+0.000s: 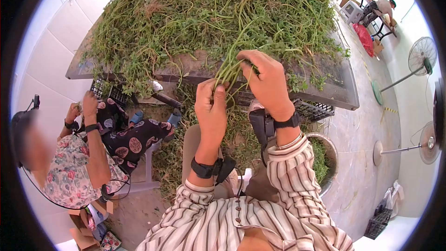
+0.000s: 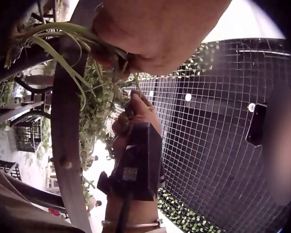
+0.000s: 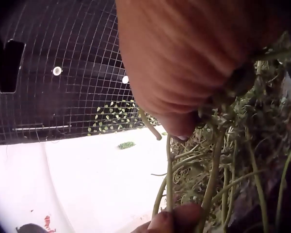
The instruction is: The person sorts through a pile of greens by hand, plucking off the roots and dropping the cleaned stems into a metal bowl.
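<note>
A small bunch of long green stems runs between my two hands at the table's near edge. My left hand pinches its lower ends between thumb and fingers. Higher up and to the right, my right hand is curled round part of the same stems, with some dark leaf showing under its fingers. In the left wrist view, thin stems stick out beside the left hand. The right wrist view has the left fingers on a stem just below the right hand.
A heap of leafy greens covers the table. More cuttings lie on the floor below, with a round tub at right and a black crate under the table. Another person sits at left; fans stand right.
</note>
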Demonstrator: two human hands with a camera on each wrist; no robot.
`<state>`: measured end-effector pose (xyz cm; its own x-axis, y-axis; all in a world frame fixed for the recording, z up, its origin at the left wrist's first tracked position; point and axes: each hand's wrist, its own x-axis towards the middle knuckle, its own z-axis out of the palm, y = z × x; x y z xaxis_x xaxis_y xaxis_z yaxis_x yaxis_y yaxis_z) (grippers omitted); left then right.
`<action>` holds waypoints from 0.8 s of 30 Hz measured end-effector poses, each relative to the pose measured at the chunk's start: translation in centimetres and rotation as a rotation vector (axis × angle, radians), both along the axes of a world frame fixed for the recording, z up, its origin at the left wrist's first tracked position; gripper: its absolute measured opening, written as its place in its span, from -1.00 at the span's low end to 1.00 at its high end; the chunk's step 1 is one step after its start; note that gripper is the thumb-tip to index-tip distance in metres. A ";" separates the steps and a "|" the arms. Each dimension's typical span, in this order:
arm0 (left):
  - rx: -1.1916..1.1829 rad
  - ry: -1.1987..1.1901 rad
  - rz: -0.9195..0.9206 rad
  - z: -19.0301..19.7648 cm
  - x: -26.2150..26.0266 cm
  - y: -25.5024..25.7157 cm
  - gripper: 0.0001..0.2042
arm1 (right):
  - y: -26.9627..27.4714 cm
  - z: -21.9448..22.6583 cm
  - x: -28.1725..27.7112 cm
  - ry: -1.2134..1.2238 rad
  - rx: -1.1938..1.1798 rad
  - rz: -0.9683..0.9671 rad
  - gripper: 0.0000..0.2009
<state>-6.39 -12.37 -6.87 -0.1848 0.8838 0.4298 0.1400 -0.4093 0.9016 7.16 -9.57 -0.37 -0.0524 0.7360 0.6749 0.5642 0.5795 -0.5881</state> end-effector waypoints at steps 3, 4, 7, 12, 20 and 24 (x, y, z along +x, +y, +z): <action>-0.066 -0.063 0.001 1.0 0.1 -0.5 -0.78 | 0.1 -0.3 0.3 -0.043 -0.006 -0.043 -0.84; -0.127 -0.103 0.004 1.3 0.1 -0.6 -0.78 | 0.1 -0.4 0.5 -0.076 -0.025 -0.085 -0.85; -0.163 -0.155 0.002 1.2 0.2 -0.6 -0.79 | 0.1 -0.4 1.1 -0.116 -0.085 -0.119 -0.85; -0.144 -0.086 0.042 0.4 0.0 -0.2 -0.81 | 0.0 -0.3 1.4 -0.149 -0.106 -0.174 -0.85; -0.132 -0.072 -0.019 1.5 1.2 -0.8 -0.83 | 0.3 0.1 1.2 0.358 -0.303 -0.128 -0.82; -0.015 -0.010 -0.033 1.7 1.8 -0.2 -0.82 | 0.9 -0.7 1.5 0.645 -0.415 -0.072 -0.82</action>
<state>-4.56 -12.58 -5.20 -0.1602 0.8957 0.4147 0.1174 -0.3999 0.9090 8.68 -8.71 -1.02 0.3156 0.9222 0.2236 0.0639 0.2144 -0.9747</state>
